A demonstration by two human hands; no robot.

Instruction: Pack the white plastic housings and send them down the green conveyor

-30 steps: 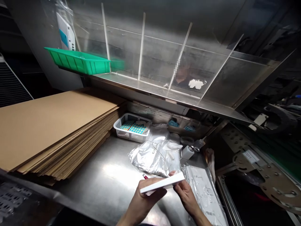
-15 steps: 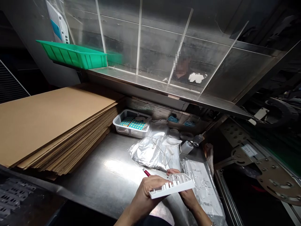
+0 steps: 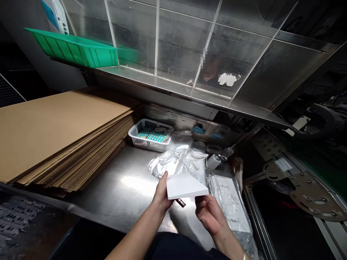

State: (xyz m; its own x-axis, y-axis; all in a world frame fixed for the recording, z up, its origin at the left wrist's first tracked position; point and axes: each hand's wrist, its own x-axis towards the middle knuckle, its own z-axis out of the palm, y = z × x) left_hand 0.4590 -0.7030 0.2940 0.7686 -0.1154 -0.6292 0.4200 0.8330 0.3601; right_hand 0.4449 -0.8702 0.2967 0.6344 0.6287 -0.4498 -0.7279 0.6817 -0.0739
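Observation:
A flat white plastic panel [image 3: 184, 186] is held over the steel table [image 3: 127, 187], smooth face up. My left hand [image 3: 162, 193] grips its left edge, thumb on top, fingers closed underneath. My right hand [image 3: 208, 213] pinches its lower right corner from below. A red-handled tool [image 3: 180, 202] pokes out beneath the panel between my hands; whether a hand holds it is hidden. Just behind the panel lie crinkled silvery plastic bags [image 3: 176, 160].
A thick stack of cardboard sheets [image 3: 59, 133] fills the left. A clear tray of blue dot stickers [image 3: 150, 134] sits at the back. Bagged white panels [image 3: 230, 202] lie to the right. A green bin [image 3: 73, 48] rests on the acrylic-divided shelf [image 3: 189, 50]. A small white bottle [image 3: 215, 160] stands nearby.
The panel has been flipped from ribbed side up to smooth face up and lifted slightly. My right hand moved from behind it to under its right corner.

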